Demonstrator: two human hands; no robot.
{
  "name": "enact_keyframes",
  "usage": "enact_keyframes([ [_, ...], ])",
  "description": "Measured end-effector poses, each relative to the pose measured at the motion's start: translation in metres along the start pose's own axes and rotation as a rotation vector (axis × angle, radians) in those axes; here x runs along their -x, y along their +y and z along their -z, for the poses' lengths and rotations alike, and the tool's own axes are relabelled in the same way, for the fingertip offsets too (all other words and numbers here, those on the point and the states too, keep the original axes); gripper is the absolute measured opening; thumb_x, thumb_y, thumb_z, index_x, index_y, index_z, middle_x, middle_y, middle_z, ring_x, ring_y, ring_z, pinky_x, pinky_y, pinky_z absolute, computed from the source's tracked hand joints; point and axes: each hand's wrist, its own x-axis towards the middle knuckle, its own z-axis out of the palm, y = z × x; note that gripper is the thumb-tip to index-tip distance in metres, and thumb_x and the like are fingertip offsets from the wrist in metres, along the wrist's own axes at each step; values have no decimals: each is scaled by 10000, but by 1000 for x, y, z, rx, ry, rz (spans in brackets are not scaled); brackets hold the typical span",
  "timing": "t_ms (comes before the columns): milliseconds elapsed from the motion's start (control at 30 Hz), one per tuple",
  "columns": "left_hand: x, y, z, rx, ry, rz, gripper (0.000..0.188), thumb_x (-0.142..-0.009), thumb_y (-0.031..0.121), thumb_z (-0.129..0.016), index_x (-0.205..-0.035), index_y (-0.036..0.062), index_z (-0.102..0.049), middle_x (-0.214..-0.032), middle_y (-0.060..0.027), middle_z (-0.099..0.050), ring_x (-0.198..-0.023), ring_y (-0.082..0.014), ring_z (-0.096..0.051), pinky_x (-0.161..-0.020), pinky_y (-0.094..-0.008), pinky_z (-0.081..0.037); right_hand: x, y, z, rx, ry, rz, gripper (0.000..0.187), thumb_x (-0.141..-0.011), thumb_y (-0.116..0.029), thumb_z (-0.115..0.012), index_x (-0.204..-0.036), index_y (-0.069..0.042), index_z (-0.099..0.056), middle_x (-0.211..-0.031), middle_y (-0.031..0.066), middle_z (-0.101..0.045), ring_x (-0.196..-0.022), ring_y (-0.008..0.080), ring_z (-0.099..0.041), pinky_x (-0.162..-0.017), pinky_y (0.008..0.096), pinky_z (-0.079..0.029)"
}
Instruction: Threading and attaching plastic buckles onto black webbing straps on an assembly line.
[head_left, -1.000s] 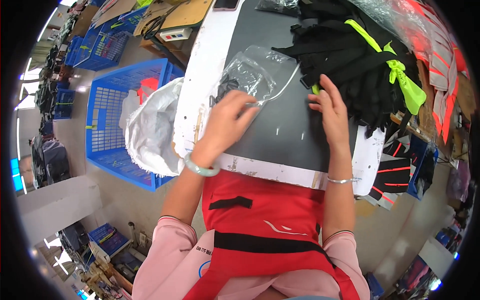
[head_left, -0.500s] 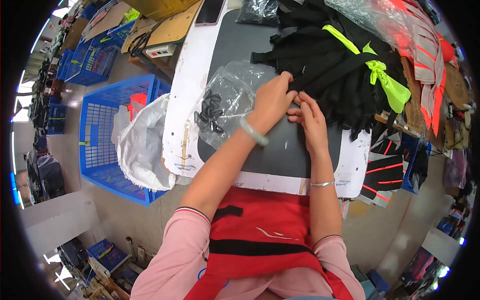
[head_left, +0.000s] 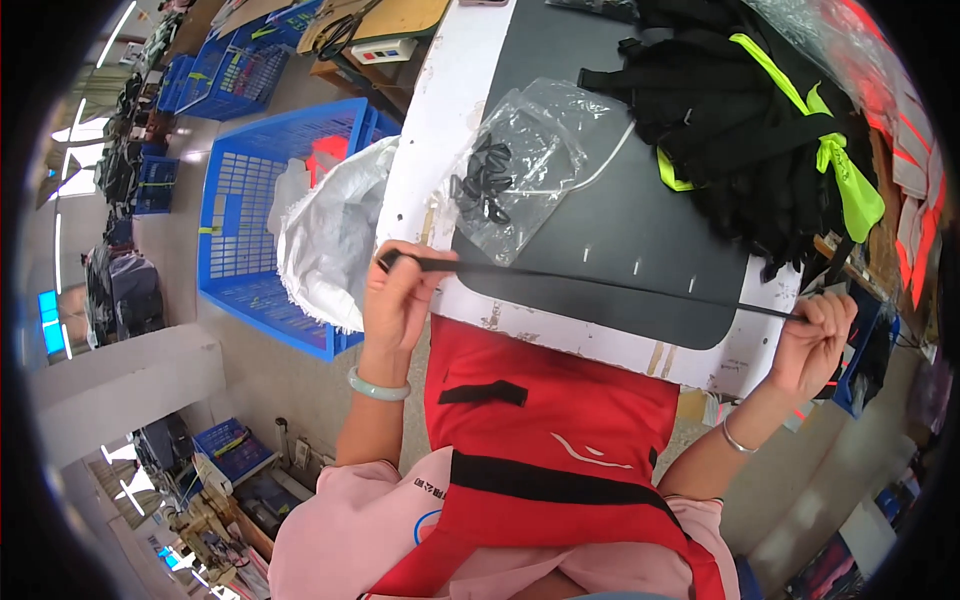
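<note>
A long black webbing strap is stretched nearly straight across the near part of the table's dark mat. My left hand is closed on its left end, where a small black end piece shows. Its other end is pinched in the fingers of my right hand, past the table's right edge. Beyond the strap lies a clear plastic bag with several small black plastic pieces. A heap of black straps fills the far right of the mat, bound by a neon yellow strip.
Left of the table stands a blue crate with a white woven sack hanging over its side. Scissors lie on a wooden surface at the far left. Grey and orange reflective pieces hang at the right.
My hands, close together at the strap heap before, are now wide apart with one strap pulled taut between them. The view has shifted, so the table sits further right.
</note>
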Motion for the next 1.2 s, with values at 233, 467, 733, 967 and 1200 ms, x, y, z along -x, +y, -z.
enact_keyframes([
  [233,-58,15,-2,252,-273,228,155,-913,195,-567,-938,42,-564,-806,-50,-624,-663,-186,-603,-638,-313,-502,44,43,28,569,111,-240,242,-1004,-246,-387,-982,-29,-492,-571,-20,-391,-429,80,-349,-414,225,-333],
  [467,-97,-22,-41,-1772,-284,-331,213,-736,92,-678,-933,23,-636,-900,-154,-586,-796,-332,-593,-706,-380,-480,61,93,6,1109,44,-497,252,-992,-206,-422,-943,3,-554,-592,17,-506,-478,73,-460,-445,210,-382],
  [733,-110,-29,-39,-1943,-510,-327,179,-742,75,-661,-897,0,-614,-874,-159,-561,-799,-344,-589,-718,-418,-485,54,109,4,1175,-72,-541,215,-975,-190,-463,-917,-9,-563,-590,-11,-509,-487,42,-429,-452,188,-346],
  [967,-117,-22,-48,-1970,-657,-284,253,-710,41,-641,-948,-24,-587,-874,-192,-565,-782,-365,-579,-724,-394,-491,45,126,1,1326,-124,-543,233,-954,-202,-497,-864,-2,-577,-557,-4,-505,-483,53,-450,-459,225,-359],
  [1200,-93,-16,-71,-883,-480,385,211,-784,66,-630,-983,11,-587,-894,-79,-642,-705,-124,-616,-545,-240,-479,16,162,5,1632,-250,-361,201,-904,-222,-524,-883,-28,-569,-641,180,-560,-583,353,-552,-541,391,-418],
])
